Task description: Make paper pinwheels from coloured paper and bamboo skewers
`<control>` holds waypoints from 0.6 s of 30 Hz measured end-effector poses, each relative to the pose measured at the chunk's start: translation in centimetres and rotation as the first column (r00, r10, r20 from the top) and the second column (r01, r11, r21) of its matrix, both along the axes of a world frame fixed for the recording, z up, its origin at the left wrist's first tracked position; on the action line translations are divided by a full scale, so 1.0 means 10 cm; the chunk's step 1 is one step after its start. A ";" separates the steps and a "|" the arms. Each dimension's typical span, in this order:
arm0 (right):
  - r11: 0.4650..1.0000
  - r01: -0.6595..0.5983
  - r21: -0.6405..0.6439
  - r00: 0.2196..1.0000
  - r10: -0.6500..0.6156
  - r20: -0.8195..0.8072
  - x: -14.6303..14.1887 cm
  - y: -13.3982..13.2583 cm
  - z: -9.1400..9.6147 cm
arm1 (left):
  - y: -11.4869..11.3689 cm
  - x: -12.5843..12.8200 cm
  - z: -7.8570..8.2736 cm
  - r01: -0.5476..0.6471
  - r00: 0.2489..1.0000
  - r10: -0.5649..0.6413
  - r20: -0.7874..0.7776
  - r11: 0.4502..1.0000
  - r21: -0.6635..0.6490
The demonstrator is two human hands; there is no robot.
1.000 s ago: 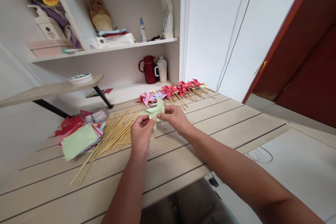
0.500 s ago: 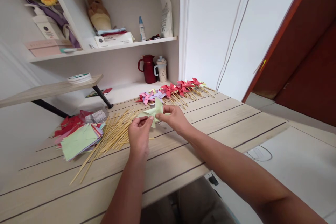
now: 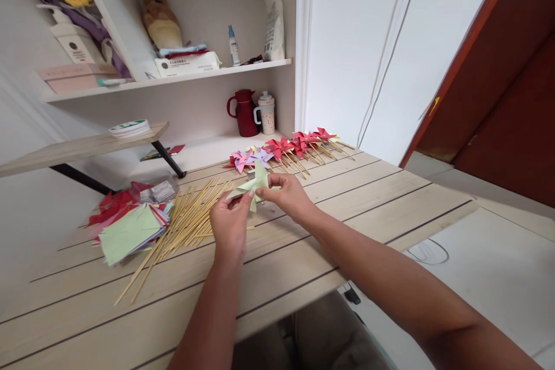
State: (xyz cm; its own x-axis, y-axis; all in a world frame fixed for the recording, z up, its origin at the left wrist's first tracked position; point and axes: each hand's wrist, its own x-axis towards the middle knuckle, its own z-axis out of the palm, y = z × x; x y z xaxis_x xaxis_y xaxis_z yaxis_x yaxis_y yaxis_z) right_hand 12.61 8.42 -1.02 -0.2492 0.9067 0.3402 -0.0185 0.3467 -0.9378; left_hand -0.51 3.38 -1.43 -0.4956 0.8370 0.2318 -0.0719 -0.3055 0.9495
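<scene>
Between both hands, a little above the table, is a pale green paper pinwheel (image 3: 259, 178) with folded blades. My left hand (image 3: 231, 219) pinches its lower left side between thumb and fingers. At its right side, my right hand (image 3: 287, 193) grips it, the thumb pressed near the centre. Any pin at the centre is hidden by the thumbs. Just left of my left hand lies a loose pile of thin wooden sticks (image 3: 191, 217). Behind the hands, finished-looking red pinwheels (image 3: 281, 147) and pink and lilac pinwheels (image 3: 251, 159) on sticks rest on the table.
Stacked paper sheets (image 3: 130, 234), green on top, lie left beside red paper (image 3: 115, 205) and a clear plastic bag (image 3: 162, 191). A small raised shelf (image 3: 87, 147) stands at the back left. A dark red jug (image 3: 246, 115) and a cup (image 3: 266, 113) stand in the cabinet.
Both hands keep their hold on the green pinwheel. Its blades have shifted very slightly, and the whole view has moved a touch.
</scene>
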 end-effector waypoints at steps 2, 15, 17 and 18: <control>1.000 -0.005 -0.008 1.000 0.005 0.000 0.00 0.00 0.00 | 0.00 0.00 0.00 -0.001 1.000 0.001 0.004 1.000 -0.010; 1.000 -0.014 -0.015 0.999 0.014 -0.034 0.00 -0.02 0.02 | -0.01 0.01 0.01 0.027 0.998 -0.027 0.060 1.000 0.000; 1.000 -0.018 -0.015 0.999 0.018 -0.040 -0.01 -0.03 0.02 | -0.01 0.01 0.02 0.046 0.994 -0.045 0.096 0.999 -0.010; 1.000 -0.018 -0.014 0.999 0.018 -0.041 -0.01 -0.04 0.03 | -0.01 0.01 0.02 0.054 0.993 -0.052 0.105 0.998 -0.012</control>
